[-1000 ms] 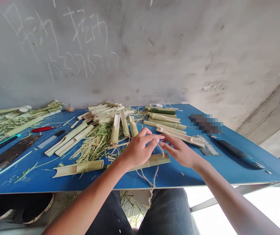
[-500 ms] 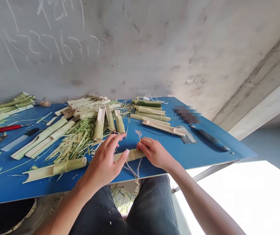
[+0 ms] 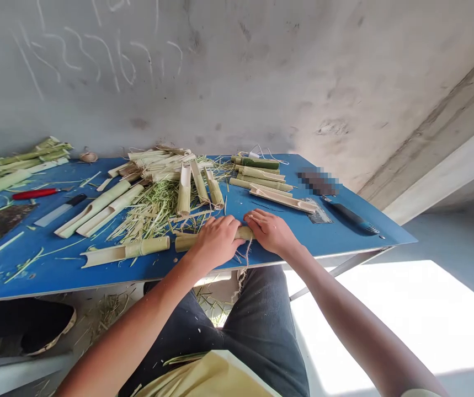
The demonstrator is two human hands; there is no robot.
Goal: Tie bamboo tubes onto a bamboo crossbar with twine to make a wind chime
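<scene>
A short bamboo tube point(image 3: 185, 241) lies near the front edge of the blue table point(image 3: 344, 234). My left hand point(image 3: 216, 242) is curled over the tube's middle, fingers closed on it. My right hand point(image 3: 270, 231) grips the tube's right end, fingers closed. A strand of brown twine point(image 3: 243, 273) runs from between my hands and hangs over the table edge toward my lap. Another bamboo piece point(image 3: 124, 252) lies just left of the tube.
Split bamboo pieces and green shavings point(image 3: 154, 209) cover the table's middle. More bamboo sticks point(image 3: 261, 179) lie behind my right hand. A dark-handled tool point(image 3: 355, 218) sits at the right, a red-handled tool point(image 3: 33, 193) and blades at the left. A concrete wall stands behind.
Both hands came down from working the twine in the air and closed on the bamboo tube. The camera view shifted slightly, and the twine's raised end dropped.
</scene>
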